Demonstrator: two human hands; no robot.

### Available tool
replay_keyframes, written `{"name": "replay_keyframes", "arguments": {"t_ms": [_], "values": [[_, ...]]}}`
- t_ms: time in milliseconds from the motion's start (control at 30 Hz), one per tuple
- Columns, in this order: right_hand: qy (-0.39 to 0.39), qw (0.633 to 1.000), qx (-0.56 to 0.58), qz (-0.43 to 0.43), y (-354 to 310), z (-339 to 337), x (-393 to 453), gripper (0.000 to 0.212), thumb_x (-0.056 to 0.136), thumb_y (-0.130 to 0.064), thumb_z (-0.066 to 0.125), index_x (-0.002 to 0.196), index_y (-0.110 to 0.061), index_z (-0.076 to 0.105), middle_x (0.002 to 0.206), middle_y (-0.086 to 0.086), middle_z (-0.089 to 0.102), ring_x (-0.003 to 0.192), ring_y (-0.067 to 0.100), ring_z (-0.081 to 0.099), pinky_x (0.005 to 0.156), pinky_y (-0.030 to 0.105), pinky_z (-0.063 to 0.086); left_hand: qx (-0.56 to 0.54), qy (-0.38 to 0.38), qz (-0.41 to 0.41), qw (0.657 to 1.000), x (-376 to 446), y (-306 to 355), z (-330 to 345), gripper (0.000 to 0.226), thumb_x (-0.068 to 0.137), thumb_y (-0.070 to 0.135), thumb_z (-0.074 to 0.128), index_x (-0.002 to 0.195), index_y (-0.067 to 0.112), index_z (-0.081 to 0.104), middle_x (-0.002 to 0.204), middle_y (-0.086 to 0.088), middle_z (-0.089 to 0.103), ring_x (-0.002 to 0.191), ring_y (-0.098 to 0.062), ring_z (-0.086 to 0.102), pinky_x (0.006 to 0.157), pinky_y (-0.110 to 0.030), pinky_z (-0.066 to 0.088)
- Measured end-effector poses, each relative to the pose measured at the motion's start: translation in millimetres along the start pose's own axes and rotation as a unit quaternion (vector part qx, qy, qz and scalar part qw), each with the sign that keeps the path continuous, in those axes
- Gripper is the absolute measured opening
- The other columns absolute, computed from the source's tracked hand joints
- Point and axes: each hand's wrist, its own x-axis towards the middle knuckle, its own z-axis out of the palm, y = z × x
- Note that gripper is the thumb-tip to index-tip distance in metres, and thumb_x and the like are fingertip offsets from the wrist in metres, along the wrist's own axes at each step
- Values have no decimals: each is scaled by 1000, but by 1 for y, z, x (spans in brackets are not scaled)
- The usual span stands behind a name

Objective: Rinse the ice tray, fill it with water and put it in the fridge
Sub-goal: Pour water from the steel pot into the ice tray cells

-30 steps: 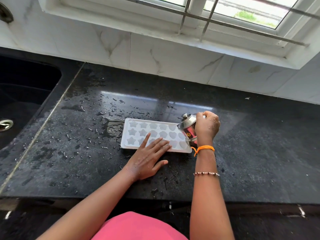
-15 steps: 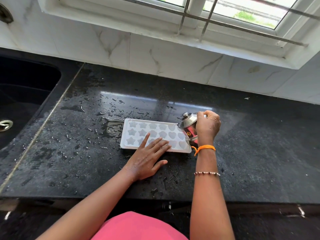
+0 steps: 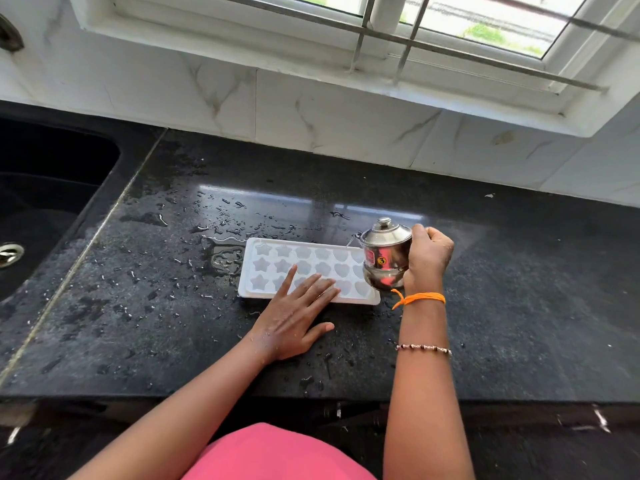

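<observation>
1. Nearest the camera is a pink garment (image 3: 277, 455) at the bottom edge, with both bare forearms reaching out from it over the front lip of the black counter (image 3: 519, 306).
2. The right forearm carries a beaded bracelet (image 3: 424, 348), and nearer the wrist an orange thread (image 3: 419, 298) is tied.
3. The left hand (image 3: 294, 317) lies flat, palm down, on the counter. Its fingers are straight and slightly spread; the thumb points right and rests on the counter, apart from the tray.
4. The ice tray (image 3: 308, 271) is white and lies flat on the counter just beyond that palm, long side toward the person. The left fingertips (image 3: 323, 282) reach over its near edge and press on the near rows of moulds, about the middle of its length. Star moulds fill the left part, heart moulds the right.
5. The right hand (image 3: 429, 259) grips a small steel pot (image 3: 386, 258) with a knobbed lid, fingers curled round its right side. The pot is held over the right end of the tray, nearly upright.
6. Water drops and a small puddle (image 3: 225, 258) lie on the counter just left of the tray.
7. Farther left is a black sink (image 3: 52, 202) with a metal drain.
8. Beyond the counter stand white marble tiles (image 3: 311, 112), and above them a barred window (image 3: 450, 26).
</observation>
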Motion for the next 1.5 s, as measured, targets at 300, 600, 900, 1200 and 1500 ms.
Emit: {"name": "replay_keyframes", "arguments": {"t_ms": [300, 600, 900, 1200, 1500], "values": [[23, 998, 47, 29, 6, -9, 8, 43, 84, 1, 47, 47, -15, 31, 30, -15, 29, 30, 1, 29, 35, 12, 25, -15, -28, 0, 1000, 17, 11, 3, 63, 96, 53, 19, 141, 15, 41, 144, -1, 45, 135, -23, 39, 113, -50, 5], [47, 998, -25, 31, 18, -13, 19, 44, 81, -5, 51, 43, -16, 32, 48, -1, 33, 49, 13, 34, 53, 28, 36, -10, -15, 26, 999, 17, 10, 7, 59, 97, 49, 21, 137, 15, 48, 139, -2, 51, 133, -22, 42, 114, -50, 7], [34, 997, -65, 22, 21, -12, 15, 43, 74, -10, 54, 34, -15, 41, 40, -7, 31, 50, 15, 33, 55, 34, 38, -14, -5, 24, 1000, 18, 10, 9, 57, 96, 48, 28, 136, 14, 49, 139, -2, 51, 134, -22, 41, 114, -50, 6], [38, 981, -184, -52, 15, -10, 7, 40, 77, -5, 52, 45, -15, 31, 46, -2, 27, 46, 14, 24, 46, 29, 20, -12, 2, 26, 1000, 18, 10, 10, 56, 96, 48, 29, 137, 15, 47, 140, -1, 50, 134, -21, 41, 113, -51, 9], [41, 976, -208, -56, 14, -9, 8, 37, 78, -9, 52, 46, -14, 33, 47, 0, 33, 50, 19, 32, 52, 29, 29, -11, 5, 25, 1000, 18, 9, 11, 56, 96, 48, 29, 137, 15, 47, 139, -1, 51, 134, -21, 41, 113, -51, 10]]}}
